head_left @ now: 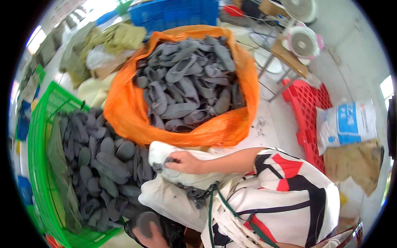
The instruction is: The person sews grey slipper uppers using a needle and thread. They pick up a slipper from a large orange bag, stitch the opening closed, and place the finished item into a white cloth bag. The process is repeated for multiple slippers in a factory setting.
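Left hand (154, 239): grip round grey shoe (147, 223), seven o'clock
Shoe: probably light, bendy; hold its middle
Right hand (185, 161): pinching small grey thing (159, 165)

We have 1 sack (124, 118) of shoes (188, 84) before us, 1 basket (38, 149) of shoes leftward, 1 crate (173, 14) behind the sack and, rightward, 1 fan (303, 42) on a stool (285, 58).

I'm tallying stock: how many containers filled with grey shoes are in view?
2: the orange sack, upper centre, and the green basket on the left. What the blue crate at the top holds is hidden, so there may be another.
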Demonstrator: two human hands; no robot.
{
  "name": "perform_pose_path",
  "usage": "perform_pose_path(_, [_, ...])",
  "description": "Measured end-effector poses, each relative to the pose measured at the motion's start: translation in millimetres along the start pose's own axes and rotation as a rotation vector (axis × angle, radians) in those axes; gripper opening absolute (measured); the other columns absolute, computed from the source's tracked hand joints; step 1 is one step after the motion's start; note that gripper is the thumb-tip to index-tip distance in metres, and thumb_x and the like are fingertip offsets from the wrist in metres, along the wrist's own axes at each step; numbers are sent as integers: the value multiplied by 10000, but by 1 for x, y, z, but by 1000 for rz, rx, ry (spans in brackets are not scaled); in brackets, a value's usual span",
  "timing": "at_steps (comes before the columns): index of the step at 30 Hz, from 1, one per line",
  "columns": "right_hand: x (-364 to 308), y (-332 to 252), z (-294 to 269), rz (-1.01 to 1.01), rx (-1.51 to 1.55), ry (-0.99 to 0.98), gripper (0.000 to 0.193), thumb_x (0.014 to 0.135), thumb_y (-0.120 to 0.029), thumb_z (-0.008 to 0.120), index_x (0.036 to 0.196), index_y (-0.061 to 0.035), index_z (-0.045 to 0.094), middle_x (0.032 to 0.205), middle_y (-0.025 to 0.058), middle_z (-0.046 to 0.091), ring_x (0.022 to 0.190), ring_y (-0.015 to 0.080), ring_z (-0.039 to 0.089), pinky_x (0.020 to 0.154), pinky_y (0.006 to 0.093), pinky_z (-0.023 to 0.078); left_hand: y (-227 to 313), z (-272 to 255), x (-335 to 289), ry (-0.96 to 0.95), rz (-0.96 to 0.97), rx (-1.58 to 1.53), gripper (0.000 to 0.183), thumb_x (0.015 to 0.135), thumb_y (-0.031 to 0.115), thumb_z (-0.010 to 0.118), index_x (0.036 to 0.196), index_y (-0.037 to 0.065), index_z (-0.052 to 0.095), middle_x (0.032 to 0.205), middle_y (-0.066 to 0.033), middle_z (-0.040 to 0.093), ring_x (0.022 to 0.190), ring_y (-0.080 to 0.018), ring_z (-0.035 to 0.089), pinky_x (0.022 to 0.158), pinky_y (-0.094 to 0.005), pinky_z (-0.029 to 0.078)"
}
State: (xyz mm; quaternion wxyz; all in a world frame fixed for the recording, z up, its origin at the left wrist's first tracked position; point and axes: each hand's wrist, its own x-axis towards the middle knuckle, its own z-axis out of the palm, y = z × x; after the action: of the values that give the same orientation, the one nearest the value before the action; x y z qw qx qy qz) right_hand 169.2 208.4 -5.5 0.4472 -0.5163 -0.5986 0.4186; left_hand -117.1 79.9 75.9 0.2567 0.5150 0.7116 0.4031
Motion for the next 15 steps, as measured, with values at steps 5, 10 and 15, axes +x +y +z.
perform_pose_path(5, [-27, -18, -11, 98, 192, -183, 285, 900, -282, 668, 913, -2, 615, 753, 145, 582, 682, 193, 542, 654, 363, 460, 12, 69, -103, -291, 100, 331, 454, 715, 144, 768, 1072, -7, 532, 976, -148, 543, 892, -290, 531, 814, -389, 465])
perform_pose_path(10, [-50, -4, 3, 101, 232, -220, 226, 899, -219, 675, 983, -11, 647, 762, 56, 564, 721, 125, 540, 664, 302, 469, -11, 96, -143, -239, -182, 186, 338, 729, 220, 807, 907, 31, 591, 791, -136, 588, 717, -295, 575, 700, -390, 491])
perform_pose_path(15, [-69, -13, -10, 268, 278, -363, 141, 964, -177, 638, 939, -39, 621, 805, -36, 564, 713, 36, 515, 636, 218, 438, -6, 81, -143, -114, -396, 107, 360, 780, 276, 821, 794, -15, 609, 678, -121, 611, 616, -219, 566, 607, -356, 474])
